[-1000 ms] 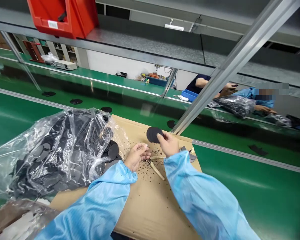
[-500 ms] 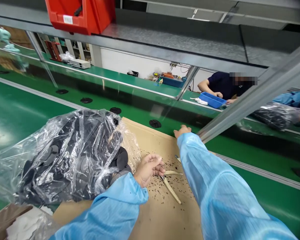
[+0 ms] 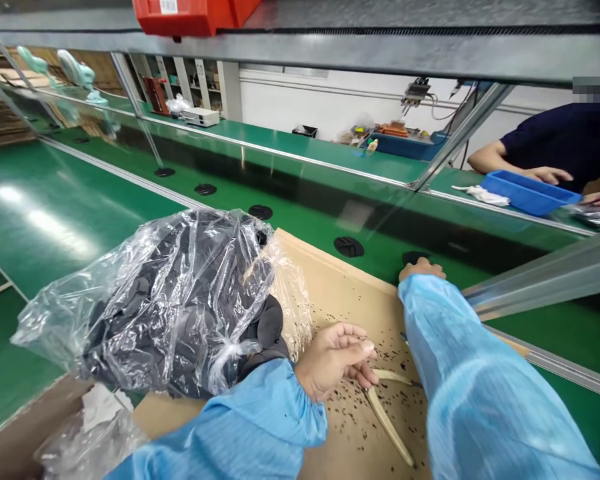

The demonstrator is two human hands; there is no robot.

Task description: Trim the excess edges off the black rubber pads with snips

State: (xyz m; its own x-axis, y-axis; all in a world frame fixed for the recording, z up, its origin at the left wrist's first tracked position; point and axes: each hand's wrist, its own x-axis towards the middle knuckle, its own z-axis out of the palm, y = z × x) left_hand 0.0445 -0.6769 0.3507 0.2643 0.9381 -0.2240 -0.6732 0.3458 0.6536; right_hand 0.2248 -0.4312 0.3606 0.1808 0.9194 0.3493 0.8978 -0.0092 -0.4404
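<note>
My right hand (image 3: 423, 269) reaches out to the green belt, just in front of a flat black disc (image 3: 415, 257). Its fingers look slightly spread; whether they touch the disc is hard to see. Over the brown cardboard (image 3: 340, 273), my left hand (image 3: 337, 360) is half closed, thumb against the curled forefinger; anything between them is hidden. By its fingertips lie cream-handled pliers (image 3: 390, 427), handles spread, their jaws covered by the hand. Small black scraps (image 3: 360, 427) litter the cardboard. To the left, a clear plastic bag (image 3: 180, 300) bulges with black discs (image 3: 269, 322).
More black discs (image 3: 349, 247) lie spaced along the green belt (image 3: 300, 220). A metal post (image 3: 545, 273) rises to the right of my right arm. Overhead runs a shelf with a red bin (image 3: 195, 17). Across the belt, a person sits at a blue tray (image 3: 530, 193).
The view has swung left and down. A black disc now shows beyond my right hand, where none was visible before. My left hand stays by the pliers.
</note>
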